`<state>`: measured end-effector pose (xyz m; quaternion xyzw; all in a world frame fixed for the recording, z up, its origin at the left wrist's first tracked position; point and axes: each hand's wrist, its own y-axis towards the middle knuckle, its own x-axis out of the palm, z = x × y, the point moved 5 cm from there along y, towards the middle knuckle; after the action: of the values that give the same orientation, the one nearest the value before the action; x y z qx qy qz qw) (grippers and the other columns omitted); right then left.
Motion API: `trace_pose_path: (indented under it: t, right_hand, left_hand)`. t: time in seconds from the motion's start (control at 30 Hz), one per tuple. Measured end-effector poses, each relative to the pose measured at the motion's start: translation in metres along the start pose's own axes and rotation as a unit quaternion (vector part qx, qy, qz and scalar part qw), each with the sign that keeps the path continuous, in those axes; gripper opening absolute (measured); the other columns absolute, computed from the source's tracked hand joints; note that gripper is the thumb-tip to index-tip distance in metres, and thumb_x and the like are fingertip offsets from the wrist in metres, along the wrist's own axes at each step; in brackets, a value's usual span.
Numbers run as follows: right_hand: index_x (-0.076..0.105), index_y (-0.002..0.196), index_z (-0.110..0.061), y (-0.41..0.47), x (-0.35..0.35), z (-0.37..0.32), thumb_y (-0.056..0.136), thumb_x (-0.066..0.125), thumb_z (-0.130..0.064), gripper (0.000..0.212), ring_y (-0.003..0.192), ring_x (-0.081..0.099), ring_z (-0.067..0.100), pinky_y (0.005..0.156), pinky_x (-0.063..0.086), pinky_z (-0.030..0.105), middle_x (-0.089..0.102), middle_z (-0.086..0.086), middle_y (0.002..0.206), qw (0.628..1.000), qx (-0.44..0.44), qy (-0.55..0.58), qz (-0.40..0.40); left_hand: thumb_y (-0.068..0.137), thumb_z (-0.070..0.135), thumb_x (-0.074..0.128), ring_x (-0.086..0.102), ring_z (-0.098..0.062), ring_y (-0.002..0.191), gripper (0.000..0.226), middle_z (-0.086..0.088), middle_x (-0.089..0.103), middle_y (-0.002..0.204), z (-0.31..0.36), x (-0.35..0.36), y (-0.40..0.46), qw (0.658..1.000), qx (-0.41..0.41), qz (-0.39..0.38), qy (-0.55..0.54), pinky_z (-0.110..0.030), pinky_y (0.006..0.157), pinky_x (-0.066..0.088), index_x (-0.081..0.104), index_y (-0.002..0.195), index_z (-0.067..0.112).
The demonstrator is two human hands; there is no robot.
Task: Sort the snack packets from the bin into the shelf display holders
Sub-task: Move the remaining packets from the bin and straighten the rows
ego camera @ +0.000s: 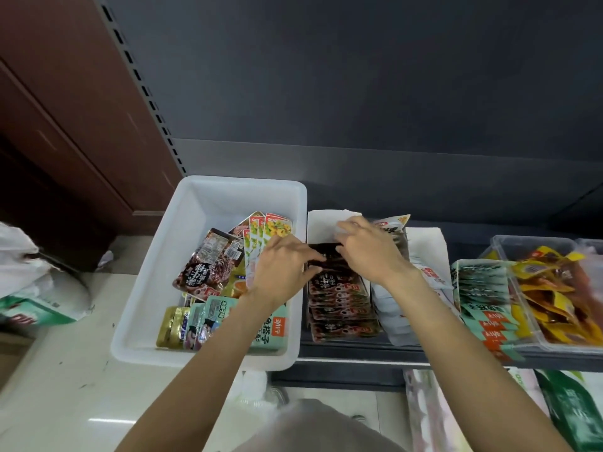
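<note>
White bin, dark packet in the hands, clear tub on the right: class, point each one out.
White bin [208, 194], head view: bare back wall.
Dark packet [326, 251], head view: its top part between the hands.
Clear tub [532, 244], head view: back wall.

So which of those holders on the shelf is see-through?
The one farthest right, the clear plastic holder with the yellow packets in it. The holders nearer the white bin, including the one both hands reach into, have opaque white walls.

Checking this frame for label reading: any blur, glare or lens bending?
Head view: wide-angle bending curves the white bin rim and shelf edge; left hand and right hand slightly motion-soft over the dark packet; ceiling-light glare streaks the floor; small print unreadable.
</note>
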<state>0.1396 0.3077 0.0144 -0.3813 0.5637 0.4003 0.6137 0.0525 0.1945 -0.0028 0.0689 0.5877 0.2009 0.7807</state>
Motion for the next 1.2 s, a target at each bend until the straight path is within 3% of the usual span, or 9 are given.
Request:
trace_pose_path:
  t: [0.13,0.27,0.43,0.63,0.8,0.97,1.03,1.13,1.2]
  right_hand:
    - [0.066,0.112,-0.012,-0.016,-0.049,-0.021,0.092,0.055,-0.018,0.024,0.097,0.058,0.022,0.069,0.051,0.033,0.067,0.001,0.107,0.979,0.024,0.095,0.181]
    - [0.068,0.109,-0.017,-0.006,-0.074,-0.071,0.092,0.054,-0.016,0.022,0.094,0.061,0.019,0.067,0.051,0.03,0.069,-0.002,0.103,0.961,-0.042,0.183,0.203]
    - [0.054,0.131,-0.015,0.049,-0.012,-0.156,0.099,0.044,-0.018,0.034,0.116,0.055,0.019,0.098,0.046,0.035,0.058,0.003,0.129,0.966,-0.104,0.235,-0.021]
    - [0.031,0.147,-0.017,0.073,0.054,-0.192,0.093,0.056,-0.039,0.063,0.127,0.047,0.025,0.103,0.043,0.04,0.041,0.009,0.146,0.948,-0.074,0.24,-0.195]
    - [0.012,0.152,-0.025,0.061,0.04,-0.193,0.082,0.064,-0.055,0.092,0.136,0.035,0.024,0.108,0.033,0.04,0.029,0.004,0.154,0.949,-0.073,0.274,-0.138]
    - [0.057,0.125,-0.014,0.057,0.001,-0.166,0.097,0.051,-0.02,0.029,0.07,0.062,0.009,0.062,0.052,0.028,0.068,0.0,0.092,0.931,0.02,0.34,0.13]
    - [0.063,0.106,-0.01,0.053,-0.012,-0.141,0.098,0.05,-0.018,0.018,0.051,0.049,0.002,0.048,0.036,0.016,0.06,-0.005,0.072,0.911,0.071,0.38,0.145]
    - [0.061,0.092,-0.016,0.043,-0.022,-0.098,0.092,0.059,-0.019,0.004,0.07,0.058,0.013,0.061,0.04,0.023,0.064,-0.003,0.08,0.849,0.13,0.503,0.093]
    - [0.064,0.092,-0.018,0.033,-0.027,-0.077,0.088,0.065,-0.015,0.005,0.083,0.064,0.014,0.072,0.048,0.027,0.069,-0.004,0.088,0.778,0.141,0.61,0.057]
  left_hand:
    - [0.088,0.043,0.056,0.062,-0.01,0.079,0.027,0.009,0.07,0.082,-0.016,-0.032,-0.019,0.99,-0.058,0.108,-0.075,-0.026,0.077,0.046,0.069,0.096,0.02]
    - [0.09,0.025,0.053,0.058,-0.016,0.081,0.02,-0.002,0.067,0.091,-0.081,-0.06,-0.072,0.956,-0.218,0.192,-0.046,-0.025,0.07,0.042,0.06,0.1,0.01]
    - [0.088,0.019,0.057,0.047,-0.032,0.119,0.052,-0.013,0.048,0.132,-0.156,-0.032,-0.114,0.9,-0.429,-0.078,0.025,-0.042,0.096,0.04,0.039,0.136,0.01]
    - [0.09,0.006,0.048,0.059,-0.034,0.098,0.041,-0.017,0.058,0.111,-0.16,-0.025,-0.103,0.88,-0.439,-0.162,0.077,-0.039,0.077,0.045,0.035,0.129,0.013]
    - [0.088,0.006,0.057,0.063,-0.026,0.073,0.039,-0.004,0.068,0.086,-0.156,-0.056,-0.088,0.886,-0.428,0.01,-0.179,-0.035,0.067,0.05,0.045,0.123,0.018]
    - [0.095,0.011,0.051,0.062,-0.01,0.061,0.02,-0.004,0.064,0.077,-0.13,-0.078,-0.064,0.719,-0.459,0.116,-0.508,-0.02,0.06,0.054,0.064,0.11,0.006]
    - [0.095,0.019,0.05,0.062,-0.01,0.072,0.02,0.003,0.066,0.083,-0.126,-0.085,-0.061,0.759,-0.454,0.141,-0.445,-0.021,0.064,0.05,0.069,0.102,0.013]
    - [0.093,0.027,0.056,0.058,-0.008,0.096,0.016,0.011,0.065,0.105,-0.121,-0.095,-0.057,0.851,-0.398,0.136,-0.313,-0.022,0.081,0.045,0.069,0.102,0.027]
    - [0.091,0.027,0.06,0.058,-0.01,0.103,0.016,0.007,0.065,0.11,-0.11,-0.093,-0.053,0.846,-0.385,0.099,-0.354,-0.022,0.087,0.045,0.068,0.104,0.027]
